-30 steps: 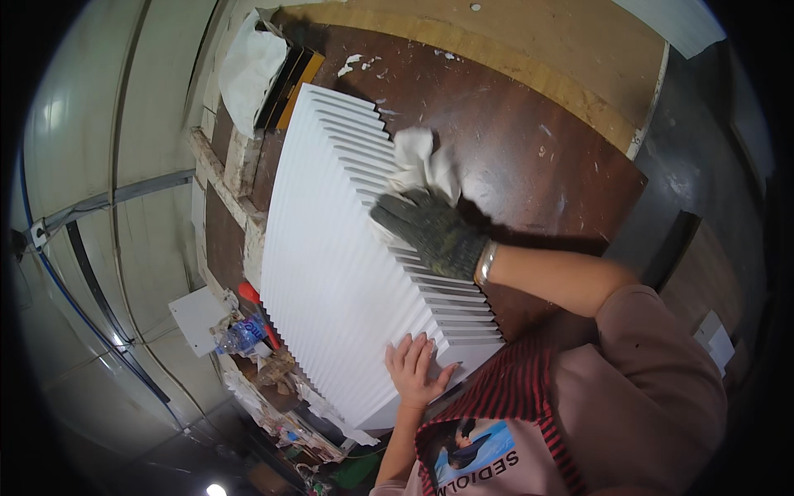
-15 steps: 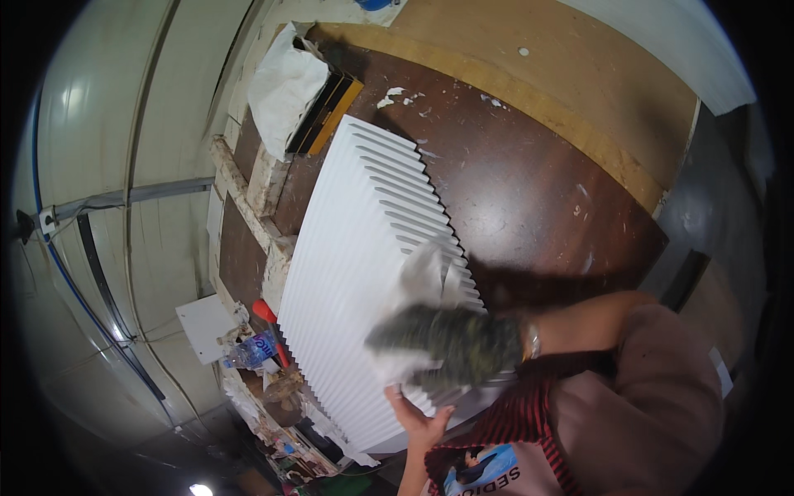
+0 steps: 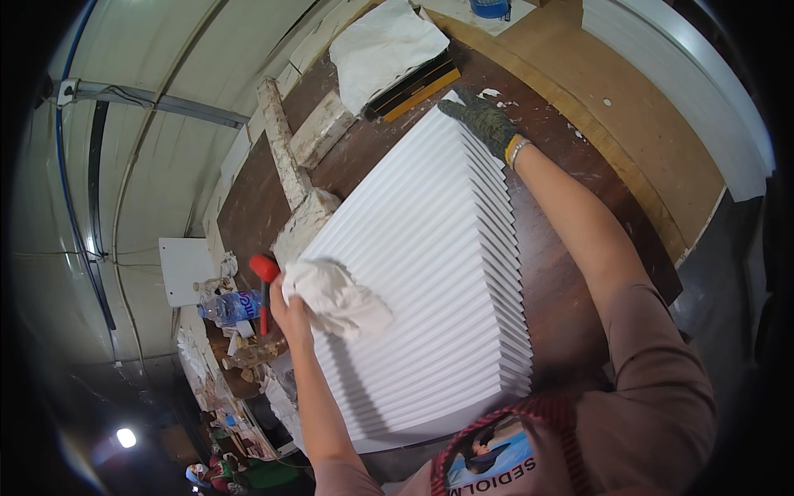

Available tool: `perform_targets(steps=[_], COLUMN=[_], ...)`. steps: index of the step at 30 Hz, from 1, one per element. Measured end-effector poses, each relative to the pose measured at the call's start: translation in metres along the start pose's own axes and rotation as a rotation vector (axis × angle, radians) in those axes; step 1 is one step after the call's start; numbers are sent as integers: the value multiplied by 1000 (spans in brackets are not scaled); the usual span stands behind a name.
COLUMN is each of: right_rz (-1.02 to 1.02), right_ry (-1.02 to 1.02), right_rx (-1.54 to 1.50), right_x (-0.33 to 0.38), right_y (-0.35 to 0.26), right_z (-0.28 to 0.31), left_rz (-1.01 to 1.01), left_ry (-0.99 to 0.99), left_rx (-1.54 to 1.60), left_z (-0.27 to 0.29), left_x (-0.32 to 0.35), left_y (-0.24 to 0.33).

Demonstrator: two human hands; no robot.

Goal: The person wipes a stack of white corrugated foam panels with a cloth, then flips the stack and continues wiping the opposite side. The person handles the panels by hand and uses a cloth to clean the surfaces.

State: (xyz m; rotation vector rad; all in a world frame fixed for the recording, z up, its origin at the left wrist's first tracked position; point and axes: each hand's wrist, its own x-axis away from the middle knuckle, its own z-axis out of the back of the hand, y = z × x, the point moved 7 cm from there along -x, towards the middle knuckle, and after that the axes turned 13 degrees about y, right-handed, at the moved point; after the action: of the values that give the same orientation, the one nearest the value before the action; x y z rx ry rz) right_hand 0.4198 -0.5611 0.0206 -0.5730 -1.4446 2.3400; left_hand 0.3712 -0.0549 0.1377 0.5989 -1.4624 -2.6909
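Observation:
A large stack of white boards [image 3: 413, 240], stepped so that its top looks ribbed, lies across the brown table. My bare left hand [image 3: 291, 312] is closed on a crumpled white cloth [image 3: 335, 298], which rests against the stack's left side. At the far end, my right hand [image 3: 488, 124], in a dark patterned work glove, is wrapped over the corner of the boards. Its fingertips are partly hidden there. Just beyond my left hand is a red-headed mallet [image 3: 264, 269] with a red and black handle.
Near the far corner stands a black and orange box [image 3: 413, 87] with a white cloth [image 3: 385, 50] over it. Plaster-stained wooden bars [image 3: 285, 140] lie along the left, by a plastic bottle [image 3: 231, 307]. A blue container [image 3: 490, 8] stands at the back.
My right hand has moved from the near end of the boards to their far corner. The white cloth is now in my left hand, which has moved left. The view has shifted too.

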Motion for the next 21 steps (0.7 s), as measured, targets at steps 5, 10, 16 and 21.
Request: perform_targets(steps=[5, 10, 16, 21], right_rz=[478, 313, 420, 771], right_ry=[-13, -159, -210, 162], right_rx=[805, 703, 708, 301], right_x=[13, 65, 130, 184], right_y=[-3, 24, 8, -28], right_z=[-18, -9, 5, 39], left_rz=[93, -49, -273, -203], left_ry=[-285, -388, -286, -250], left_rx=[-106, -149, -426, -359], left_z=[-94, -109, -59, -16], left_x=[-63, -52, 4, 61], left_y=[-32, -31, -15, 8])
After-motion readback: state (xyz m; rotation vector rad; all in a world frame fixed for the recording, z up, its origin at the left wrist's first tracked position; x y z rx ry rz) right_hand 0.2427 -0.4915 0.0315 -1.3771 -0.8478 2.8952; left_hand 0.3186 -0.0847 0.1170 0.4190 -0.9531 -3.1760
